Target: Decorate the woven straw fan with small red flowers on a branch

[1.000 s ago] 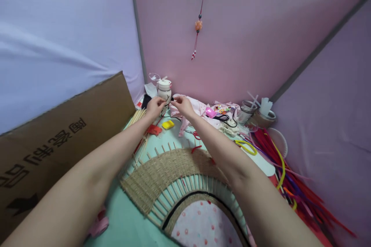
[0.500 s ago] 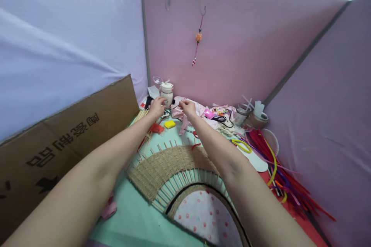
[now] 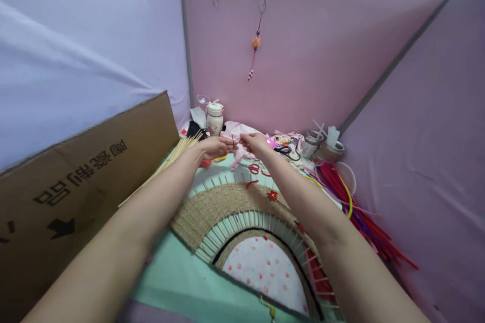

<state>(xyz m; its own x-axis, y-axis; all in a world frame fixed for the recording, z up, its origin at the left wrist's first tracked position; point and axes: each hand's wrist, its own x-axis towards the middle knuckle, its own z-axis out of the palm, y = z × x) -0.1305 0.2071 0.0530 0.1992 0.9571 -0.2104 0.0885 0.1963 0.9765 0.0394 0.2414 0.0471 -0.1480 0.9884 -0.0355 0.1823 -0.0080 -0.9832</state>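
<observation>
Above the far side of a woven fan-shaped piece (image 3: 212,204), my two hands are close together. My left hand (image 3: 216,147) has its fingers stretched to the right. A thin dark strip (image 3: 233,140) stands at its fingertips, too small to name. My right hand (image 3: 256,142) is closed in a pinch beside the strip, and its fingertips seem to hold part of it. The woven piece has thin sticks as ribs and a dotted white cloth (image 3: 267,267) at its centre. A small red flower (image 3: 273,195) lies on the weave.
A cardboard panel (image 3: 94,161) stands at left, with a bundle of thin sticks (image 3: 170,159) beside it. A white bottle (image 3: 214,120), pink cloth (image 3: 242,131), red-handled scissors (image 3: 253,167) and cups (image 3: 333,149) are at the back. Coloured pipe cleaners (image 3: 364,217) lie at right.
My left hand has moved right from beside the bottle, up to my right hand. The stick bundle shows more fully, and the view has shifted slightly.
</observation>
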